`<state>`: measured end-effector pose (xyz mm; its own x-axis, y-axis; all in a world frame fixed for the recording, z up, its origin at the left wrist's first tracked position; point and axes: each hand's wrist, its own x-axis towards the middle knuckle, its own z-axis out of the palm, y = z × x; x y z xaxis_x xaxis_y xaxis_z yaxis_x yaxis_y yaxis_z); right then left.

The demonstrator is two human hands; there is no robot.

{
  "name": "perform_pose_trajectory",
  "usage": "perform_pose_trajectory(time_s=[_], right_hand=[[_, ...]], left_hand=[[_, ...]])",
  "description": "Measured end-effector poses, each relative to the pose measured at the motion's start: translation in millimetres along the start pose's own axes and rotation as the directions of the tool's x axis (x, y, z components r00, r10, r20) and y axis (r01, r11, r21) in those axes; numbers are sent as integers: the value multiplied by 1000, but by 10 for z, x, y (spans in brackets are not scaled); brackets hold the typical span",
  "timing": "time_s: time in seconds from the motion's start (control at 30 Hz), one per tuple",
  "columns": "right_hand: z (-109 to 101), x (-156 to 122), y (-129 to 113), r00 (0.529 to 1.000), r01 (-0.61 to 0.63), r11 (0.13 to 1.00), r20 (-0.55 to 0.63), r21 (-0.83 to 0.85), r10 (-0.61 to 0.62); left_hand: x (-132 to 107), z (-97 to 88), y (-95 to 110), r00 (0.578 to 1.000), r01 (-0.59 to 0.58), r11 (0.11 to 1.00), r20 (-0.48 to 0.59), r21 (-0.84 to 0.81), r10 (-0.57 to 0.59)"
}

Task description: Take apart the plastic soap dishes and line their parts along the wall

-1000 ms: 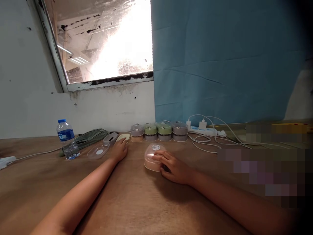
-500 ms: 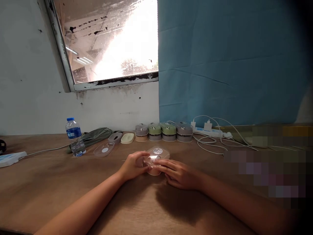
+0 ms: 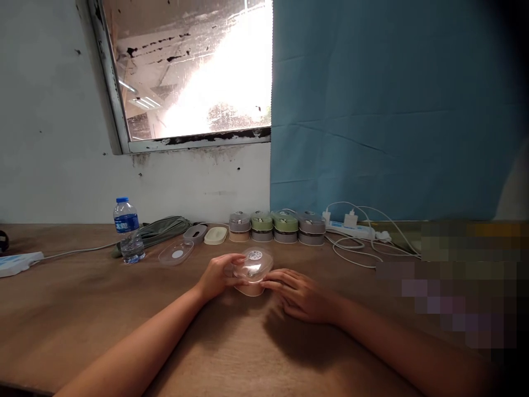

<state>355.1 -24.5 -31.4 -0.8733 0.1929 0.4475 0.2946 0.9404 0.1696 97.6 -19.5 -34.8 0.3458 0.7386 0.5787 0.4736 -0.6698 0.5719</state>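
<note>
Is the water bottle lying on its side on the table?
No, the water bottle stands upright with its blue cap on top, left of the clear lid on the wooden table.
</note>
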Motion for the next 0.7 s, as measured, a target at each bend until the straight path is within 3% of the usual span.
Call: perform_pose_trajectory(time_s=[0.2,0.33,0.4,0.47,0.53,0.7], right_hand=[[-12,2,-12,999,-42,998,11,51,42],[1,5,-6,997,-76,993,21,95,74],[13,7,4,995,-98,988,34,119,94],[25,8,15,993,-115,983,44,141,109],[33,7,22,992,-123,981,50,152,116],[28,10,18,992,-121,978,45,171,115]], left_hand=[[14,-70,-93,974,163,980,-137,-115,-178],[39,-122,-227,918,211,971,-320,-111,-236],[46,-159,-303,890,277,959,-360,-56,-278],[47,-204,-358,881,343,939,-353,19,-314],[42,-248,-374,901,363,927,-291,93,-323],[18,-298,-257,977,215,908,-76,359,-201]])
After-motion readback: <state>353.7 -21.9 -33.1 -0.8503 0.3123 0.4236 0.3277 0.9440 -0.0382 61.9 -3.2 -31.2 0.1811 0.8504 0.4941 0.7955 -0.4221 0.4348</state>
